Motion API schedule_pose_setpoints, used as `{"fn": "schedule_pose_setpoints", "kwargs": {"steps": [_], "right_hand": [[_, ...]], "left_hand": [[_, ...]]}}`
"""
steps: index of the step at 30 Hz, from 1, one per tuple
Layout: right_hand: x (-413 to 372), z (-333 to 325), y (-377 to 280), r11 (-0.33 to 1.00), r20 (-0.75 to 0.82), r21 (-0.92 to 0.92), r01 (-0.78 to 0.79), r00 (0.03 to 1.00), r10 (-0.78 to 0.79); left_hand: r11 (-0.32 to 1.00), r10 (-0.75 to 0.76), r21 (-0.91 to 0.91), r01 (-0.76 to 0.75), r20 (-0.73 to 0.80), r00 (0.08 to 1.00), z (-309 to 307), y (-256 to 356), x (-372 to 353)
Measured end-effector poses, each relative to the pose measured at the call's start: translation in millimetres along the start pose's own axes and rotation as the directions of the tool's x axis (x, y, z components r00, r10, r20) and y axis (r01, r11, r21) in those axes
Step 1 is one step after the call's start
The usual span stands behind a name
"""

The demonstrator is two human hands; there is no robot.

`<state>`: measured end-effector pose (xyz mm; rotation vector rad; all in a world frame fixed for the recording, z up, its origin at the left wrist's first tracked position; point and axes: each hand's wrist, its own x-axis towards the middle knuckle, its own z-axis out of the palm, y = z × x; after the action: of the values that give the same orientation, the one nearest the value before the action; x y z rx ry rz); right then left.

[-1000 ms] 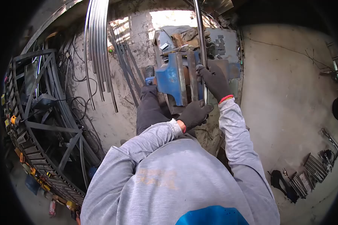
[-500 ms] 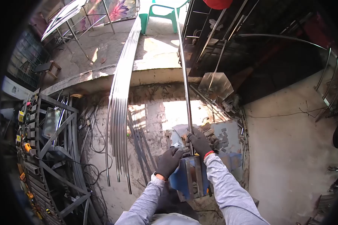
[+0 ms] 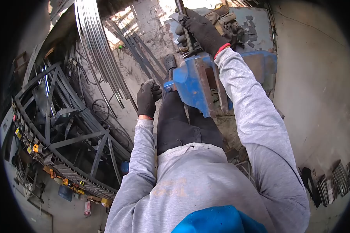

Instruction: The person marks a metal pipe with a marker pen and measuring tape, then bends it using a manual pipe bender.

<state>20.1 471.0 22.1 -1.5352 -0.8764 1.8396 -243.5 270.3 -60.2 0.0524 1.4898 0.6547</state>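
My right hand [image 3: 204, 34], in a dark glove, is wrapped round a shiny metal tube [image 3: 179, 4] at the top of the view. The tube's near end comes down just beyond a blue bench vise [image 3: 192, 83], whose two rusty jaws stand apart. To the left of the vise is my left hand [image 3: 148, 100], gloved too, with its fingers curled closed. A small greyish patch shows at its fingertips, and I cannot make out what it is. My right forearm passes over the right side of the vise.
A bundle of long metal tubes [image 3: 99, 46] lies at upper left, beside darker bars [image 3: 134, 48] on the floor. A steel frame rack [image 3: 52, 112] with tools along its edge fills the left. Gloves or rags [image 3: 225, 23] and small metal pieces [image 3: 251, 29] lie behind the vise.
The view has tipped down toward my body. My left hand has moved away from the tube to the left of the vise. My right hand still grips the tube.
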Motion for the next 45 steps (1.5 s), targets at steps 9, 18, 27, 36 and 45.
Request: {"fn": "schedule_pose_setpoints", "kwargs": {"steps": [9,18,27,36,45], "right_hand": [[-11,-47,4,0.986,0.049,-0.152,0.071,0.997,-0.064],[-19,-39,4,0.990,0.068,-0.074,0.122,0.991,-0.117],[-12,-47,20,0.999,0.164,0.051,-0.005,0.986,-0.004],[-7,-49,23,0.999,0.169,-0.031,-0.033,0.985,0.038],[-13,-47,19,0.989,0.135,-0.141,0.049,0.990,-0.030]], "left_hand": [[1.000,-0.010,-0.001,0.010,0.084,0.996,38,9,-15],[0.998,0.010,0.062,-0.002,-0.123,0.992,50,-3,-11],[0.850,-0.361,-0.348,0.395,0.161,0.919,-15,-74,75],[0.950,-0.127,-0.303,0.075,-0.156,0.980,20,-56,150],[0.922,0.381,-0.118,-0.370,0.087,0.921,79,53,49]]}}
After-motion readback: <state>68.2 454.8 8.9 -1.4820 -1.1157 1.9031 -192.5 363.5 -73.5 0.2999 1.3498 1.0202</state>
